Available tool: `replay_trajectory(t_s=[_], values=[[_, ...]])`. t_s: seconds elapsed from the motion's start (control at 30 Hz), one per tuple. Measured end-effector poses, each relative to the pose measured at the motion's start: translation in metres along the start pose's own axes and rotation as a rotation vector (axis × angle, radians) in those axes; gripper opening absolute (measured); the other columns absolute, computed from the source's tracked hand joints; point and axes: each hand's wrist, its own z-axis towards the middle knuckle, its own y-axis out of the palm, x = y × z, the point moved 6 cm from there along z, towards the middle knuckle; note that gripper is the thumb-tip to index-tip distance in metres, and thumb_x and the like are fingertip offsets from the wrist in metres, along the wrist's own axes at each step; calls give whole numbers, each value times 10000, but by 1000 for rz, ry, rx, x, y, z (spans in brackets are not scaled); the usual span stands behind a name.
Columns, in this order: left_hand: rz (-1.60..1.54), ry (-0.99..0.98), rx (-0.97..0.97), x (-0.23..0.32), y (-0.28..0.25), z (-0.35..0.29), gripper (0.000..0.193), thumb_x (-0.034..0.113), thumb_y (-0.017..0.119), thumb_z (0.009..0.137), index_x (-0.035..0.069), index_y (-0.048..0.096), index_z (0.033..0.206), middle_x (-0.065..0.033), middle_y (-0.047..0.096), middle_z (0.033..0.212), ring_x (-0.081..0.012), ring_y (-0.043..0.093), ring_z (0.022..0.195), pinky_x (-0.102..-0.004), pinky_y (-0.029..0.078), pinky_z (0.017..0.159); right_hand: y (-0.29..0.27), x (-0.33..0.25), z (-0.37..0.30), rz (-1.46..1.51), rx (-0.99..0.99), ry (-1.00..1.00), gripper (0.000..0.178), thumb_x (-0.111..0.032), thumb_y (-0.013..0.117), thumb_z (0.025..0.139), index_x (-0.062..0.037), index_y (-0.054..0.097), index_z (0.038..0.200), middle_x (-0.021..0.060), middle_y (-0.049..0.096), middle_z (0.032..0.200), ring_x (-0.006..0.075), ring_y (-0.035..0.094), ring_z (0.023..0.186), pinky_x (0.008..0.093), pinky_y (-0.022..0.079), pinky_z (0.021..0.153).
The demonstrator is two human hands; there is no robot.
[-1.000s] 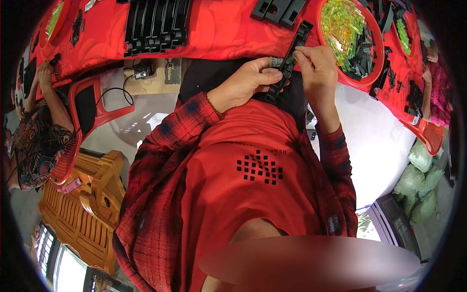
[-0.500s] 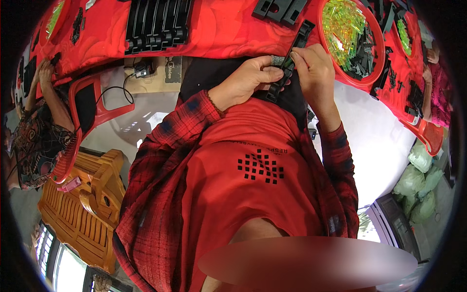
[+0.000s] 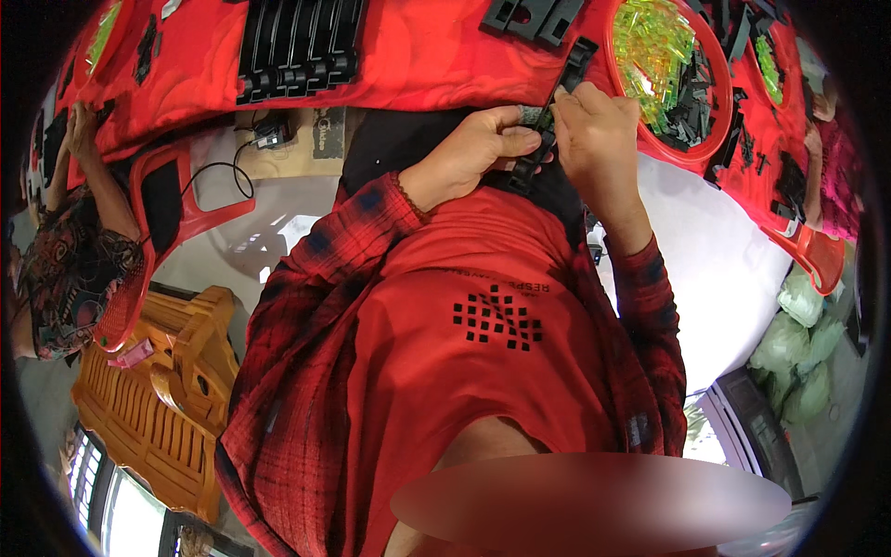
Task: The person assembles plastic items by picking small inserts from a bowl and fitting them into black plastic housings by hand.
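Over my lap, a long narrow black plastic strip (image 3: 577,61) with notched ends slants up and away to the right. My left hand (image 3: 471,156) is closed around its near half, thumb on top. A grey band is wrapped around a finger of that hand. Against the strip's middle, my right hand (image 3: 599,137) is closed in a pinch; whatever lies between its fingertips is hidden. Beyond it, a red basin (image 3: 727,104) holds yellow-green translucent pieces (image 3: 650,46) and small dark pieces (image 3: 689,119).
Several similar black strips (image 3: 302,46) lie side by side on the red tablecloth (image 3: 418,56). Wider black parts (image 3: 531,19) lie farther right. A co-worker's arm (image 3: 100,181) is at the left, with a red chair (image 3: 153,241) close by; another person's sleeve (image 3: 840,200) shows far right.
My right hand has turned, its knuckles now more over the strip and its fingertips slightly higher. My left hand and the strip have barely moved. The co-worker's hands at left shifted left.
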Motion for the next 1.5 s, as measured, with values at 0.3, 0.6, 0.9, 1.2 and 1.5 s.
replay_trajectory(t_s=[0.3, 0.6, 0.9, 1.2, 1.5], values=[[22, 12, 26, -1, -1, 0, 301, 195, 629, 977, 70, 599, 1250, 6, 671, 1029, -103, 657, 895, -259, 540, 759, 7, -12, -1, -156, -55, -67, 162, -82, 656, 786, -15, 672, 932, 65, 533, 782, 245, 554, 734, 376, 371, 742], [-56, 62, -66, 6, 2, -1, 330, 187, 626, 979, 51, 572, 1274, -13, 680, 1109, -113, 672, 954, -249, 545, 796, 19, 14, -26, 364, 143, 406, 299, -102, 684, 881, 2, 593, 1146, 103, 624, 886, 194, 596, 731, 363, 410, 732], [-11, 48, -21, 8, 2, -3, 281, 99, 622, 968, 13, 578, 1232, -43, 679, 1045, -121, 670, 914, -255, 531, 817, 56, 35, -54, 835, 239, 744, 354, -119, 683, 901, 70, 537, 1163, 113, 626, 876, 157, 571, 698, 308, 486, 627], [53, 144, -37, 6, 6, -7, 449, 75, 651, 949, 42, 525, 1379, 35, 608, 1062, -48, 574, 981, -208, 479, 853, 42, 18, -45, 1082, 240, 768, 275, -77, 645, 925, 62, 550, 1142, 71, 633, 898, 99, 580, 729, 256, 488, 639], [160, 93, -110, 9, 12, -12, 508, 77, 572, 992, 22, 428, 1476, 25, 586, 1242, -35, 552, 1035, -215, 474, 915, 37, 16, -46, 999, 275, 764, 214, -37, 638, 906, 51, 551, 1081, 55, 623, 868, 76, 548, 683, 238, 470, 603]])
